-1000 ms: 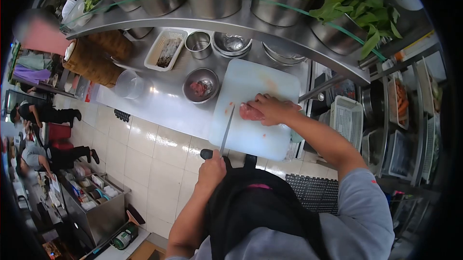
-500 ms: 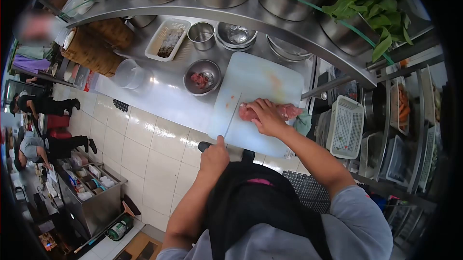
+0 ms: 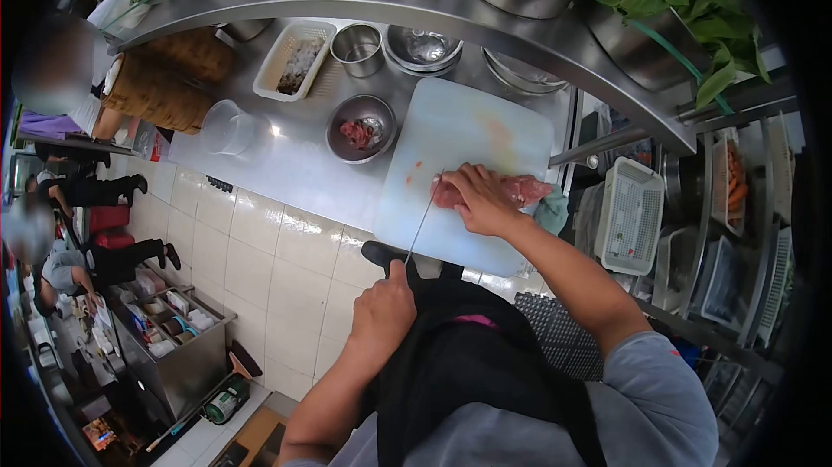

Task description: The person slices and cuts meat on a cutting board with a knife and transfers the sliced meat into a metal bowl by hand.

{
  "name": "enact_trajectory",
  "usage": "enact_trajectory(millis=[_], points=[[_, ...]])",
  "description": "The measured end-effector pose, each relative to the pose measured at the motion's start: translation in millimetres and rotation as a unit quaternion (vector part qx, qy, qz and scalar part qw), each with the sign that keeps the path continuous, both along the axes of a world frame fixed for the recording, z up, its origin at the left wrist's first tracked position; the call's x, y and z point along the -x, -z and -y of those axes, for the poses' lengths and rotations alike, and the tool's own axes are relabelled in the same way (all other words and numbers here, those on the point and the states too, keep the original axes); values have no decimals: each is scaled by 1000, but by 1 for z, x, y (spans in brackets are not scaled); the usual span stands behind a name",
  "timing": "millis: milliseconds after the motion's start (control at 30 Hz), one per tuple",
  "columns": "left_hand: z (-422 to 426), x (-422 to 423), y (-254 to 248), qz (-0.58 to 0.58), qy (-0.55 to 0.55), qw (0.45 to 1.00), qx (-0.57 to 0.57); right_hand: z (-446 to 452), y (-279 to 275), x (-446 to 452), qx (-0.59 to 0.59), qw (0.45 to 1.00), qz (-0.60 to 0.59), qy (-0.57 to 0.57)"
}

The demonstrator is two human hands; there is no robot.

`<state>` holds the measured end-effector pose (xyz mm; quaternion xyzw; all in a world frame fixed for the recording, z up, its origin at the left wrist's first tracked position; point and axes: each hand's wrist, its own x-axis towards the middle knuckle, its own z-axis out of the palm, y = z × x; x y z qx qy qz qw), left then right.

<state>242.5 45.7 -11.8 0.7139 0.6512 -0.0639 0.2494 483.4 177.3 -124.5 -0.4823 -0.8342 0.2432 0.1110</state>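
My left hand (image 3: pixel 383 311) is closed around the handle of a long thin knife (image 3: pixel 422 226), whose blade crosses the near-left part of the white cutting board (image 3: pixel 425 125). The blade's tip end is at the left end of a piece of raw meat (image 3: pixel 524 191). My right hand (image 3: pixel 485 198) lies over the meat, fingers wrapped across its left part. A green cloth (image 3: pixel 552 210) is by the meat's right end. Small orange-red scraps lie on the board. To the left, a metal bowl (image 3: pixel 361 155) holds pieces of raw meat.
Behind the board stand a white basket (image 3: pixel 264 77), a metal pot (image 3: pixel 357 49) and stacked metal bowls (image 3: pixel 423 49). A clear tub (image 3: pixel 229 127) is farther left. Overhead, a metal shelf (image 3: pixel 347 9) carries pots and leafy greens. Other people are at the left; a white basket (image 3: pixel 630 216) is right.
The knife blade has moved right, to the meat's left end. My right hand has stayed on the meat. Another person has come closer at the far left. The view has shifted slightly.
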Motion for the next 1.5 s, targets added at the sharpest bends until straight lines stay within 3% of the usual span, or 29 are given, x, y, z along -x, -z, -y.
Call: enact_trajectory(millis=[467, 600, 800, 900, 1000, 1167, 1400, 1500], points=[[-18, -3, 5, 7, 18, 999, 31, 0, -2, 2, -24, 999, -22, 6], [-41, -9, 27, 33, 21, 999, 12, 1, 0, 3, -32, 999, -14, 11], [-68, -17, 107, 90, -5, 996, -25, 1, 1, 5, -25, 999, -26, 19], [-36, -9, 79, 51, -34, 998, 31, 4, 2, 4, -40, 999, -29, 21], [0, 3, 89, 52, -58, 993, 88, 3, 2, 3, -48, 998, -36, 17], [-19, 2, 122, 106, -65, 992, 20, 2, 6, 1, -57, 997, -53, 14], [-29, 12, 21, 58, -18, 998, 7, 3, 4, 1, -60, 997, -52, 9], [-17, 10, 4, 28, 5, 999, 43, 3, 2, 2, -57, 997, -39, 16]])
